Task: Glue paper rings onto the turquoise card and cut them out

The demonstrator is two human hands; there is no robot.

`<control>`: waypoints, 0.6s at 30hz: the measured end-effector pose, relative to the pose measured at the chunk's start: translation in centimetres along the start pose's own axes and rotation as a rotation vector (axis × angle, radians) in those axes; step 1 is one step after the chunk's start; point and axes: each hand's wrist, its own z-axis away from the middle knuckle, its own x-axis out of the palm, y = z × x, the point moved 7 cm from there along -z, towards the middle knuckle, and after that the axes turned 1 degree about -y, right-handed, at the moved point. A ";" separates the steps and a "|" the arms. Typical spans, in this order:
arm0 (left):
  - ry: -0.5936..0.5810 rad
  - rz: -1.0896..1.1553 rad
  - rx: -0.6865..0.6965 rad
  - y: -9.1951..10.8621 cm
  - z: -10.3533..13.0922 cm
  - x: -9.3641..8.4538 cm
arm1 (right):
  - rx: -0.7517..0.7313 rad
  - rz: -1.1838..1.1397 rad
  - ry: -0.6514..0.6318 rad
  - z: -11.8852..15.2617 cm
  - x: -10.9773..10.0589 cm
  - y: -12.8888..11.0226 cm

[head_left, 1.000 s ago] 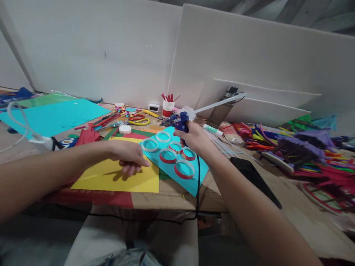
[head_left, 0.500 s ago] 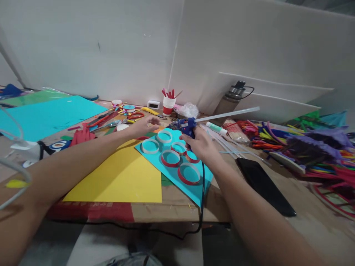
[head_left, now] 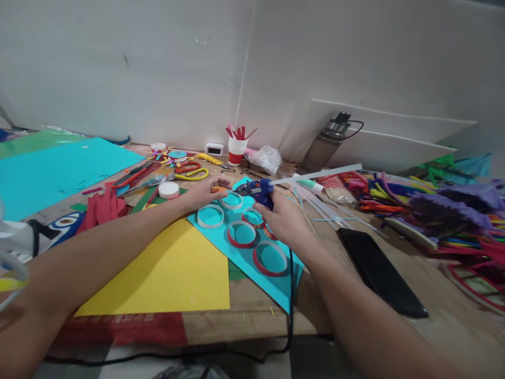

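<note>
My right hand [head_left: 282,213] grips a blue glue gun [head_left: 258,190], with a long clear glue stick [head_left: 319,173] out of its back and its nozzle pointing left. My left hand [head_left: 207,193] is just left of the nozzle, thumb and fingers apart, with a bit of orange [head_left: 219,189] showing between them; whether they touch it I cannot tell. Below both hands lies a turquoise sheet [head_left: 256,284]. Several paper-cup rings stand on it, including a red-and-white ring [head_left: 241,242] and a white ring [head_left: 210,223]. My right hand partly hides one ring.
A yellow sheet [head_left: 177,273] lies left of the rings. Behind are scissors [head_left: 193,172], a cup of red strips [head_left: 237,153] and a bottle [head_left: 323,145]. A black phone-like slab [head_left: 381,273] and pipe cleaners [head_left: 379,202] lie right. A black cord [head_left: 292,295] hangs over the table edge.
My left hand has come down towards the far ring and the orange bit. The glue gun has moved slightly down and left in my right hand. The view has shifted a little.
</note>
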 end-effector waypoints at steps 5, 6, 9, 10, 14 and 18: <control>0.007 0.017 -0.019 -0.2 0.2 -0.2 | 0.014 -0.052 -0.048 -0.1 0.9 0.6; 0.006 0.014 -0.012 -0.3 0.2 -0.2 | 0.013 -0.069 -0.059 -0.2 1.1 0.7; -0.010 0.008 0.006 -0.9 0.1 -0.2 | 0.034 -0.114 -0.098 -0.3 1.6 1.0; -0.017 0.013 0.011 -1.1 0.0 -0.1 | 0.043 -0.120 -0.103 -0.3 1.7 1.1; -0.026 0.015 0.030 -1.6 -0.2 0.0 | 0.062 -0.118 -0.091 -0.4 1.8 1.2; -0.046 0.044 0.035 -1.7 -0.1 -0.1 | 0.070 -0.110 -0.111 -0.2 1.9 1.0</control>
